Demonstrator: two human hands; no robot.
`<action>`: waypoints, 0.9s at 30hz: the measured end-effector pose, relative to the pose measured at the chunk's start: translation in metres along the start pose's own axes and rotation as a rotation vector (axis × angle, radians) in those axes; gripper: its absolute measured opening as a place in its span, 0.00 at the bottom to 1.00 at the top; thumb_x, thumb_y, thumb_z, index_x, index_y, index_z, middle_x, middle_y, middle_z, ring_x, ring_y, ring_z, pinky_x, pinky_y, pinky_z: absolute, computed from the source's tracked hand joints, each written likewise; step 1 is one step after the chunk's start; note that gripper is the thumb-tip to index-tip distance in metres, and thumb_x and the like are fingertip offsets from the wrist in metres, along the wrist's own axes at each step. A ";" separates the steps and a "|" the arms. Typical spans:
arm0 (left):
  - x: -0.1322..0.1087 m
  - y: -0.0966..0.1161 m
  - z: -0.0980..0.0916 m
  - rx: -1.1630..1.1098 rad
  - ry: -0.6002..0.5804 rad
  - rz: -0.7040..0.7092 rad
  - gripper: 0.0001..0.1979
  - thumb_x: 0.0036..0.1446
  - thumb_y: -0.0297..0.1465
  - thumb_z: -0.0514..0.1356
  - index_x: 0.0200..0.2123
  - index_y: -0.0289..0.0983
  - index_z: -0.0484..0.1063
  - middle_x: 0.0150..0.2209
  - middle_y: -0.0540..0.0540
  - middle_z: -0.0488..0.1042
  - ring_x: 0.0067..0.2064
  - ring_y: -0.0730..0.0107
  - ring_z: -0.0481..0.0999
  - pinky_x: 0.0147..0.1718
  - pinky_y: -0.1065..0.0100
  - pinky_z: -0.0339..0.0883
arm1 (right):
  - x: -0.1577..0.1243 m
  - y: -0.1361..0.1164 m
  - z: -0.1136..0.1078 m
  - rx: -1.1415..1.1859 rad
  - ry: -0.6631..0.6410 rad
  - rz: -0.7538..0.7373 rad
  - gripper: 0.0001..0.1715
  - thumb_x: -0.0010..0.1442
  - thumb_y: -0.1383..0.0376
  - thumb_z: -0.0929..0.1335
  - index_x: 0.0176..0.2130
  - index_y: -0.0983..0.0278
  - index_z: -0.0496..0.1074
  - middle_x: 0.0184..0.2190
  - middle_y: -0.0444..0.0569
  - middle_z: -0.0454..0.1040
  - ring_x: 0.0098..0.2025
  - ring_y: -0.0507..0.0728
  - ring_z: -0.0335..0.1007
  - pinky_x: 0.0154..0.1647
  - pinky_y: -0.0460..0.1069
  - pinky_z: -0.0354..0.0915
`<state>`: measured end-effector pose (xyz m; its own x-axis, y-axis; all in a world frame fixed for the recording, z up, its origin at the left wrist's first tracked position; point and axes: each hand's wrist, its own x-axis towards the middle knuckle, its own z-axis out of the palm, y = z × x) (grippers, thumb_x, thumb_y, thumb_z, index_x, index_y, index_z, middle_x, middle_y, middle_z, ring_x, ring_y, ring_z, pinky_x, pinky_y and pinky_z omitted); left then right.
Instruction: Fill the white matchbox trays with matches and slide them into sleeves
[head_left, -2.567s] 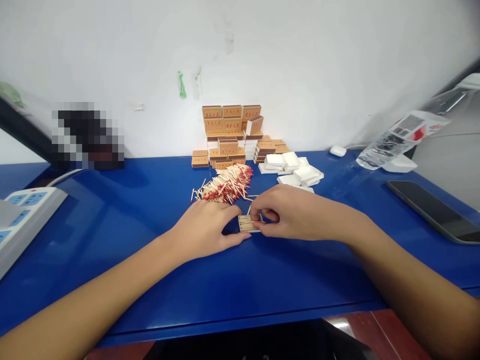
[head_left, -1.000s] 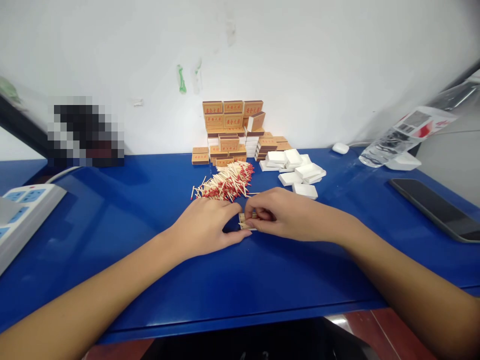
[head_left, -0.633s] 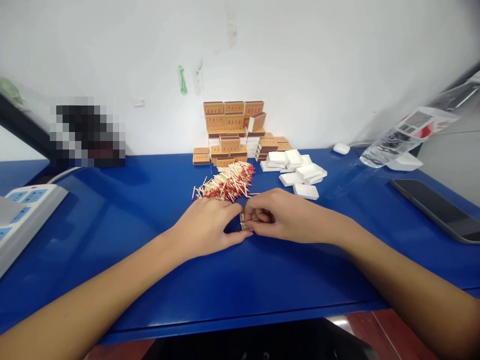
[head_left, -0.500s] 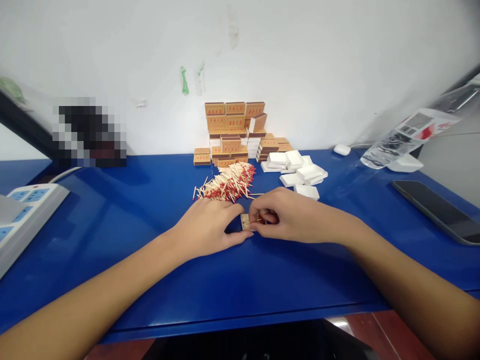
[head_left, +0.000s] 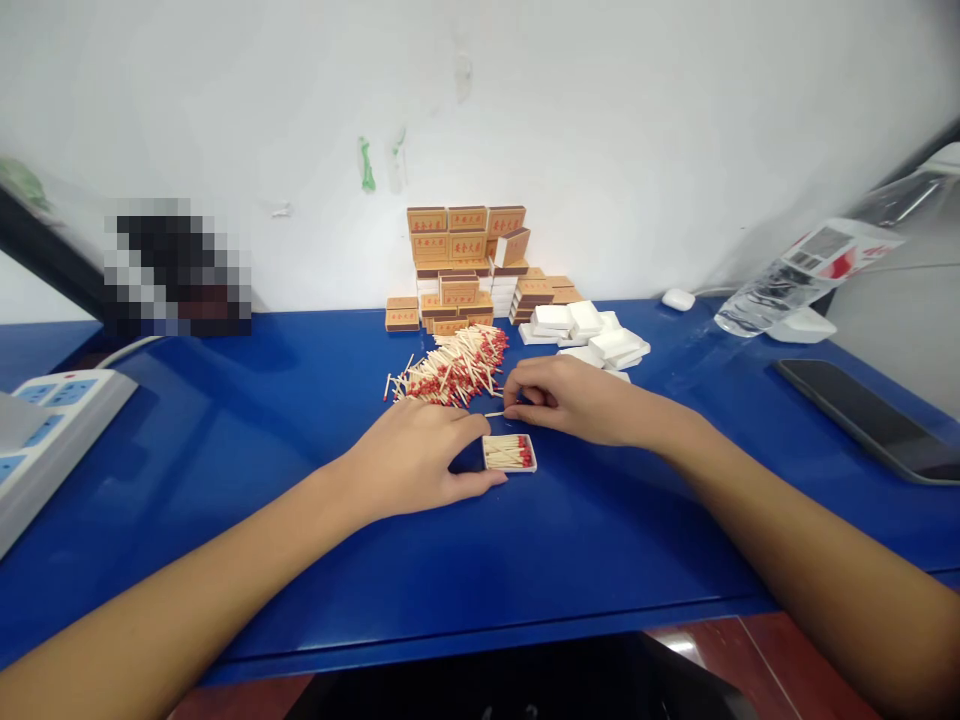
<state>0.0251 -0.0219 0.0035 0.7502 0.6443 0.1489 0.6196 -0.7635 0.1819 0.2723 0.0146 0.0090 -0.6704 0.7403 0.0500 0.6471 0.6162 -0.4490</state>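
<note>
A small white matchbox tray [head_left: 534, 464] lies on the blue table, filled with matches whose red heads point right. My left hand [head_left: 412, 455] holds the tray's left end, index finger at the far corner and thumb along the near edge. Just beyond the tray, my right hand [head_left: 566, 395] pinches a single match [head_left: 493, 414], its pale stick poking out to the left; its head is hidden by the fingers. Behind both hands spreads a loose heap of red-headed matches [head_left: 457, 368].
Orange matchboxes [head_left: 469, 245] are stacked against the wall behind the heap. White empty trays [head_left: 615, 345] are piled to their right. A phone [head_left: 862, 415], a plastic bottle [head_left: 780, 285] and a white earbud case [head_left: 678, 299] lie right. A power strip [head_left: 97, 400] sits left.
My right hand has moved from over the tray to just beyond it, uncovering the matches inside, and now pinches a match. My left hand has stayed at the tray's left end.
</note>
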 end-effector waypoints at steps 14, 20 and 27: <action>0.000 -0.002 0.002 0.058 0.025 -0.107 0.19 0.63 0.50 0.61 0.37 0.40 0.77 0.32 0.48 0.80 0.32 0.61 0.79 0.25 0.65 0.56 | -0.013 -0.036 -0.002 0.042 -0.030 0.001 0.09 0.65 0.62 0.69 0.32 0.62 0.71 0.27 0.41 0.69 0.28 0.51 0.59 0.30 0.48 0.51; 0.001 -0.001 0.001 0.047 0.004 -0.109 0.20 0.64 0.51 0.61 0.40 0.39 0.78 0.32 0.47 0.80 0.31 0.62 0.78 0.26 0.66 0.56 | -0.011 -0.033 -0.002 0.026 0.003 -0.002 0.10 0.66 0.61 0.69 0.33 0.62 0.73 0.26 0.42 0.68 0.28 0.51 0.58 0.30 0.49 0.50; 0.001 -0.001 -0.001 0.042 0.008 -0.078 0.19 0.64 0.50 0.61 0.40 0.40 0.78 0.33 0.47 0.81 0.32 0.61 0.79 0.26 0.66 0.59 | -0.012 -0.035 0.000 0.102 -0.049 -0.038 0.05 0.65 0.64 0.69 0.36 0.62 0.76 0.30 0.43 0.72 0.30 0.52 0.62 0.32 0.48 0.54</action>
<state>0.0251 -0.0207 0.0040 0.6977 0.7017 0.1440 0.6851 -0.7124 0.1520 0.2578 -0.0153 0.0242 -0.7119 0.7018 0.0263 0.5823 0.6108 -0.5365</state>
